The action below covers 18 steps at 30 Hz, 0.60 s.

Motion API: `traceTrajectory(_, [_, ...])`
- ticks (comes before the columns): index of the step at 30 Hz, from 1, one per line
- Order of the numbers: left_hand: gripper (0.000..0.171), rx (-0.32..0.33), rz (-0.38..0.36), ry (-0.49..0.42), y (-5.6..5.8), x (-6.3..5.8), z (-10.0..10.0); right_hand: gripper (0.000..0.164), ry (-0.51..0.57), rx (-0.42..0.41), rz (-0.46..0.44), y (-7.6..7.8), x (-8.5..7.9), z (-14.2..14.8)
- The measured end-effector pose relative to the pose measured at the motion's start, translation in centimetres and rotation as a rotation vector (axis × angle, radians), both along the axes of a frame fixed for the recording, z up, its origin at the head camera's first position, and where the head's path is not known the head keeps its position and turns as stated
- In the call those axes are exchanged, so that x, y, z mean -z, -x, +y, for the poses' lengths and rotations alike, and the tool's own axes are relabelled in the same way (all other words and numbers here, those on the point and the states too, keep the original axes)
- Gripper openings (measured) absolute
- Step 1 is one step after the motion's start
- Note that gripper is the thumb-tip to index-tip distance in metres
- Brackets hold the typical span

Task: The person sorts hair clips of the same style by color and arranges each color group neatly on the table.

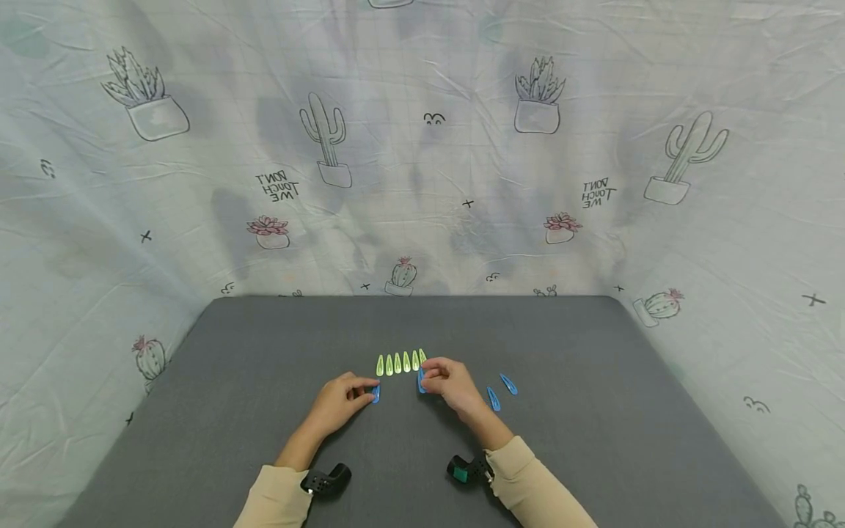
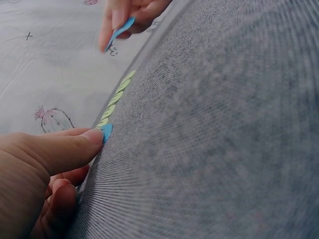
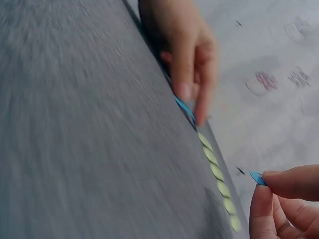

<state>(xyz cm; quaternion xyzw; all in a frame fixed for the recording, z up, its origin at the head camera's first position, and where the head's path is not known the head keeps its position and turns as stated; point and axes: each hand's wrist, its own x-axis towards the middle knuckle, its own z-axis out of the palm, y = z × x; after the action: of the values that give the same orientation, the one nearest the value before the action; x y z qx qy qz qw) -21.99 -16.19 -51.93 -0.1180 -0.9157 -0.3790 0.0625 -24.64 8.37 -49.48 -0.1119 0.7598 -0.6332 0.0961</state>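
Note:
My left hand (image 1: 339, 402) pinches a blue snap hair clip (image 1: 376, 394) between thumb and fingers, low at the grey table. In the left wrist view, the thumb lies on that clip's near end. My right hand (image 1: 452, 385) holds a second blue hair clip (image 1: 421, 380) by thumb and fingertips, lifted above the table in the left wrist view. Just beyond the hands, several yellow-green hair clips (image 1: 397, 363) lie side by side in a row. The right fingers partly cover the row's right end in the head view.
Two more blue hair clips lie right of my right hand, one nearer (image 1: 494, 399) and one farther (image 1: 508, 383). The grey table (image 1: 561, 455) ends at a white cloth (image 1: 436, 161) printed with cacti. Each wrist wears a black camera band (image 1: 326, 480).

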Motion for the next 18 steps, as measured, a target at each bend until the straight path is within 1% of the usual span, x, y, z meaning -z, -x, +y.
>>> traceTrajectory(4, [0.024,-0.002,0.003,0.009,0.1,0.0,0.0,0.03,-0.053,-0.014,0.033,-0.2,0.4,-1.8])
traceTrajectory(9, [0.023,0.003,0.001,-0.003,0.1,-0.2,0.0,0.028,-0.123,0.01,0.041,-0.3,1.0,-3.7])
traceTrajectory(13, [0.023,0.001,-0.002,-0.007,0.2,-0.4,0.0,0.026,-0.192,0.038,0.072,-0.4,0.8,-4.7])
traceTrajectory(18, [0.023,-0.004,-0.02,-0.008,0.1,-0.7,-0.1,0.025,-0.269,0.04,0.1,-0.3,0.3,-5.7])
